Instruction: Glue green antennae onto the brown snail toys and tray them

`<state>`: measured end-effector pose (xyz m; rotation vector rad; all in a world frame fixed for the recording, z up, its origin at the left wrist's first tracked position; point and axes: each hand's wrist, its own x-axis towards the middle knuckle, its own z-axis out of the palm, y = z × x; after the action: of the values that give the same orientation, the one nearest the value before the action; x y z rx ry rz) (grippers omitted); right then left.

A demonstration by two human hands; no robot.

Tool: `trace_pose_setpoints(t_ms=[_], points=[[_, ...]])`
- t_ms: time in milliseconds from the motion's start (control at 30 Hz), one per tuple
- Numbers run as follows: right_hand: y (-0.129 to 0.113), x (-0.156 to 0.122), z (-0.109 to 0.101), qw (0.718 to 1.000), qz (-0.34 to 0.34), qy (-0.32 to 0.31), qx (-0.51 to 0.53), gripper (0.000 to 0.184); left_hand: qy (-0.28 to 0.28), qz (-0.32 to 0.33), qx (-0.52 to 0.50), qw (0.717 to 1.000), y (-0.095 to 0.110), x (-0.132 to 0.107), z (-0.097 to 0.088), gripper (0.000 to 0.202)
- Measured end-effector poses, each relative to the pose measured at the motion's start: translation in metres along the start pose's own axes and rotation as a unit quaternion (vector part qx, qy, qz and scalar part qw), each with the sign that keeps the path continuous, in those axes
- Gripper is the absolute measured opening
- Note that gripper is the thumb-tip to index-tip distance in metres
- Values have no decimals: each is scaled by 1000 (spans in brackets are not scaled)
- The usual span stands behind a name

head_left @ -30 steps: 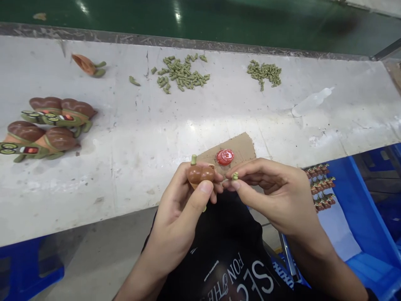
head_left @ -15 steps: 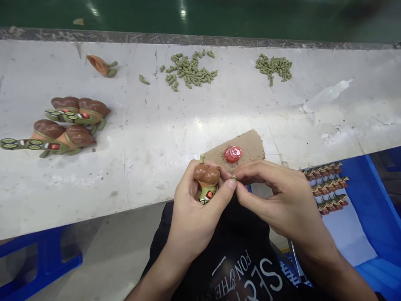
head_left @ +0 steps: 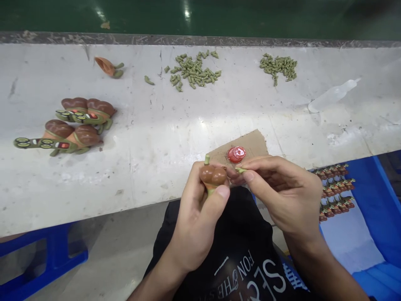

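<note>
My left hand (head_left: 196, 217) grips a brown plastic toy body (head_left: 213, 175), with a green peg (head_left: 206, 159) standing from its top and my thumb across its front. My right hand (head_left: 282, 194) pinches a small green peg (head_left: 240, 170) between thumb and forefinger, close to the toy's right side but apart from it. Just beyond my fingertips lies a torn cardboard piece (head_left: 250, 143) carrying a round glossy red disc (head_left: 236, 154). My fingers hide the toy's lower part.
Two piles of green pegs (head_left: 194, 71) (head_left: 278, 67) lie on the white-stained bench (head_left: 150, 175). Assembled toys (head_left: 84, 123) stand at the left, beside a loose orange part (head_left: 105, 67). A plastic squeeze bottle (head_left: 333, 96) lies right. A blue crate (head_left: 363, 188) holds rows of toys.
My left hand has turned the toy so its green front no longer shows. My right hand's peg now points toward the toy's side. The view has shifted slightly.
</note>
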<state>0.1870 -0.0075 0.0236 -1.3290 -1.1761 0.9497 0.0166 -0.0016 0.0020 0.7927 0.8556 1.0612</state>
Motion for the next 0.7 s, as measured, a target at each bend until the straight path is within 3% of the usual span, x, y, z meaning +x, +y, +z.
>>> trace_pose_setpoints(t_ms=[300,700], points=[[-10,9,-16,995,24,-92,-8,11,-77,40,165,982,21,4,-21,14],[-11,14,-22,986,33,-151,-58,11,-114,87,257,956,21,7,-32,21]])
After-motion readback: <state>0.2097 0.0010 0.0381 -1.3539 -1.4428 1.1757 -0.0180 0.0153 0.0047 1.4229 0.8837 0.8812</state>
